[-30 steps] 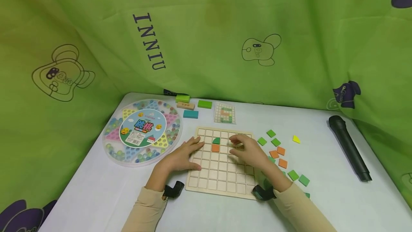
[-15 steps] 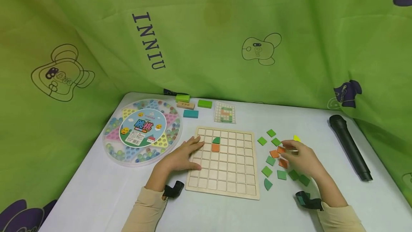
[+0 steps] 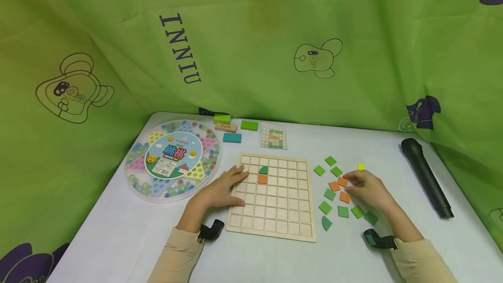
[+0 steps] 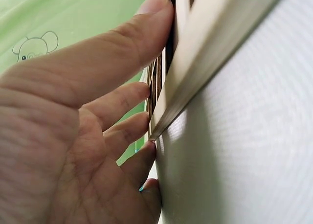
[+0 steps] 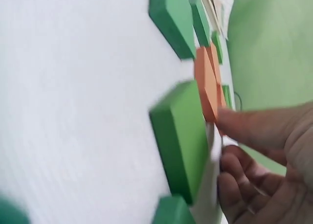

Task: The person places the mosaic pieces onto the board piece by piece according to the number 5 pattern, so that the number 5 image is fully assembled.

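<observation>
My left hand (image 3: 225,189) rests on the left edge of a wooden grid board (image 3: 283,229), fingers spread and thumb lower down; in the left wrist view its fingertips meet the board's side (image 4: 195,62). A green quarter-round tile (image 3: 263,170) sits in one cell, with an orange square tile (image 3: 262,179) directly below it. Right of the board, my right hand (image 3: 369,189) pinches another orange square tile (image 3: 342,181) at its edges, down among the loose tiles. In the right wrist view the thumb (image 5: 239,123) is against the orange tile and the other fingers are curled.
Several green square tiles (image 3: 325,207), a green quarter-round (image 3: 326,223) and a yellow tile (image 3: 360,167) lie around the right hand. A pattern card (image 3: 274,136) and colored blocks (image 3: 232,137) are behind the board. A round marble game (image 3: 135,178) lies left, a black microphone (image 3: 426,178) right.
My right hand has moved from over the board to the loose tiles on the right, its fingers now at an orange tile. The left hand has stayed on the board's edge.
</observation>
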Action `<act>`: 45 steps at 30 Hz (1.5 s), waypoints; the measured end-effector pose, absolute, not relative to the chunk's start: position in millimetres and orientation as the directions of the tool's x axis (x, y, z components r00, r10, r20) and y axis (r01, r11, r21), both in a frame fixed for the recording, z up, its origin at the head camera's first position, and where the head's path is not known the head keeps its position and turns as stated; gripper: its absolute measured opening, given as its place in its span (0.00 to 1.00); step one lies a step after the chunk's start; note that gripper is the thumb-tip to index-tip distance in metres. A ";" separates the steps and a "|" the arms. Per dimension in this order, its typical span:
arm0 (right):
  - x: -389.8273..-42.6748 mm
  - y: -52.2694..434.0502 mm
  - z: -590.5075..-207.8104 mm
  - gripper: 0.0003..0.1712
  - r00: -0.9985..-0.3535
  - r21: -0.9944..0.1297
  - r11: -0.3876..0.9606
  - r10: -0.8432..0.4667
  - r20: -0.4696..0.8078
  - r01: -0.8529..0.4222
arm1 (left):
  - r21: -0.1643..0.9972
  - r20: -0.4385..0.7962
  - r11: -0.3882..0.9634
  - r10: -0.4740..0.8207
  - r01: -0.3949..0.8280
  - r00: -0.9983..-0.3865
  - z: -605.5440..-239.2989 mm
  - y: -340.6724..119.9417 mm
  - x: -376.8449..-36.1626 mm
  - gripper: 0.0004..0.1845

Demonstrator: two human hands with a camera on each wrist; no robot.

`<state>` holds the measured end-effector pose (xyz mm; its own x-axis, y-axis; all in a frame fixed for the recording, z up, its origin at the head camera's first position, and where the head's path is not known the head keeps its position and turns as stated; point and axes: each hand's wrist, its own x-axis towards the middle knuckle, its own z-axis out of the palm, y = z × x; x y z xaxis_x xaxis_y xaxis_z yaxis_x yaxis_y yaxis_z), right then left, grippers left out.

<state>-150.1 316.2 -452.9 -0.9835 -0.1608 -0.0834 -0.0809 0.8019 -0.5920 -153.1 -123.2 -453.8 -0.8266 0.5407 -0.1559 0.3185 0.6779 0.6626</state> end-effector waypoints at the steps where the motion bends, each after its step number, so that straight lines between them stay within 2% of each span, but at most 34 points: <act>1: -150.7 315.6 -453.4 0.19 -0.984 -0.583 0.808 -0.161 -0.079 -0.085 | 0.662 -0.155 0.678 0.541 0.319 -0.827 -454.2 -123.2 -153.0 0.46; 7: -145.4 308.6 -441.0 0.18 -0.989 -0.542 0.839 -0.114 -0.099 -0.043 | 0.659 -0.153 0.676 0.549 0.329 -0.822 -457.2 -122.5 -153.3 0.46; 11: -138.7 287.9 -427.3 0.20 -0.992 -0.607 0.793 -0.111 -0.065 -0.049 | 0.655 -0.158 0.684 0.540 0.322 -0.827 -456.2 -123.1 -153.2 0.46; 18: -141.9 223.7 -425.5 0.17 -0.976 -0.758 0.638 -0.218 -0.006 -0.138 | 0.645 -0.151 0.686 0.545 0.335 -0.825 -454.3 -124.1 -154.5 0.46; 24: -150.7 167.4 -435.5 0.15 -0.933 -0.816 0.544 -0.361 -0.017 -0.196 | 0.649 -0.145 0.683 0.544 0.336 -0.826 -453.6 -124.6 -153.8 0.46; 29: -158.3 135.8 -442.7 0.12 -0.895 -0.777 0.586 -0.441 -0.066 -0.231 | 0.651 -0.147 0.682 0.543 0.333 -0.827 -453.3 -123.9 -153.6 0.46; 34: -161.2 118.7 -447.0 0.12 -0.877 -0.714 0.649 -0.468 -0.105 -0.261 | 0.650 -0.156 0.687 0.539 0.325 -0.828 -453.9 -123.6 -154.4 0.46; 45: -158.4 112.3 -447.1 0.12 -0.871 -0.653 0.680 -0.487 -0.059 -0.335 | 0.650 -0.150 0.679 0.554 0.341 -0.819 -454.7 -124.7 -154.8 0.46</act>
<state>-158.4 112.3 -447.1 -0.8715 -0.4869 -0.0592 -0.3353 0.6796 -0.6525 -154.8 -124.7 -454.7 -0.8188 0.5542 -0.1496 0.3412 0.6795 0.6495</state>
